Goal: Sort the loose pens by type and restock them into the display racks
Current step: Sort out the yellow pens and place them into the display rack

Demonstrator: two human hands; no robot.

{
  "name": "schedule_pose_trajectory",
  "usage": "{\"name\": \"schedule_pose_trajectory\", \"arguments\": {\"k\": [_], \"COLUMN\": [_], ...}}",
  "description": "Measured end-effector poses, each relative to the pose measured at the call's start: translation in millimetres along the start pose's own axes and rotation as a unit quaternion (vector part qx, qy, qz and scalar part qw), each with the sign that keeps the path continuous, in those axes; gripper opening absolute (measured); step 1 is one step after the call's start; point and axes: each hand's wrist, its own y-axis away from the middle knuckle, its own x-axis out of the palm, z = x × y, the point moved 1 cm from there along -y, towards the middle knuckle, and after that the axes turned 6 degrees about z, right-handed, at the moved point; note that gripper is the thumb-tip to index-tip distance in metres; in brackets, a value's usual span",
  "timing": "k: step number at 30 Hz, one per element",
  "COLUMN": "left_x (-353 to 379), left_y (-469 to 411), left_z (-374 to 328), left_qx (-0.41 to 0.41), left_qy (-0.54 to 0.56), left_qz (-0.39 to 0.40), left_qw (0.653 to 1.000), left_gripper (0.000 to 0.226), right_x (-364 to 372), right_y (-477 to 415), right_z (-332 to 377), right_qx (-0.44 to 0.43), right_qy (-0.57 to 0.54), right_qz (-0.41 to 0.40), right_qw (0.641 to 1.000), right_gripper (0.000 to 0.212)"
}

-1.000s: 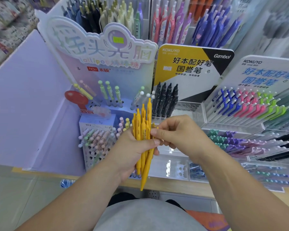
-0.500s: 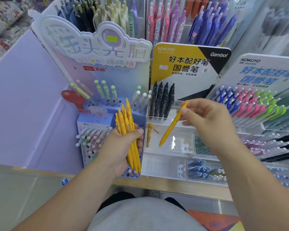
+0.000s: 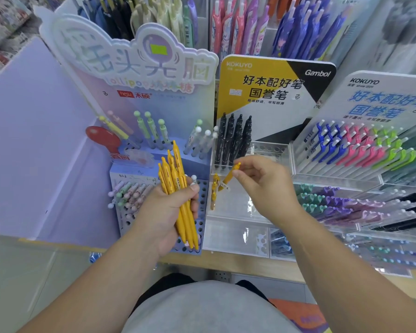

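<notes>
Hands are sharing the job: the left hand (image 3: 168, 212) is curling round a bundle of yellow pens (image 3: 178, 188), tips pointing down, in front of the blue peg stand (image 3: 203, 203). These pens are looking light, stiff and smooth, so a loose bundle is likely to slip; gripping mid-barrel seems safest, and a single one is best pinched near its clicker end. The right hand (image 3: 267, 186) is pinching one yellow pen (image 3: 228, 179) by its top between thumb and fingertip, other fingers loosely curled, angling its tip down toward the clear rack (image 3: 238, 212), just beside a slotted yellow pen (image 3: 213, 193) and below the black pens (image 3: 233, 138).
</notes>
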Motion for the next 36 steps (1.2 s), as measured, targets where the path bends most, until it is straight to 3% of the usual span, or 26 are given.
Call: {"name": "schedule_pose_trajectory", "arguments": {"k": [14,20,26,33,36], "left_x": [0,1,-1,1,4], "left_y": [0,1,1,4,5], "left_z": [0,-3,-5,-6,-8], "left_qx": [-0.009,-0.018,-0.030,-0.040,-0.045], "left_qy": [0.024,0.032,0.031,0.022,0.009], "left_qz": [0.016,0.015,0.014,0.023,0.045], "left_qw": [1.000,0.999,0.999,0.999,0.998], "left_gripper": [0.013,0.006,0.017,0.016,0.015], "right_x": [6,23,31,29,19], "right_y": [-6,-1,-4,-4,3], "right_z": [2,-8,-5,-4,5], "right_qx": [-0.092,-0.032,0.008,0.016,0.006], "right_qy": [0.124,0.129,0.166,0.166,0.152], "right_qz": [0.036,0.016,0.030,0.034,-0.003], "right_qw": [0.987,0.991,0.986,0.985,0.988], "right_gripper": [0.016,0.016,0.012,0.018,0.020]}}
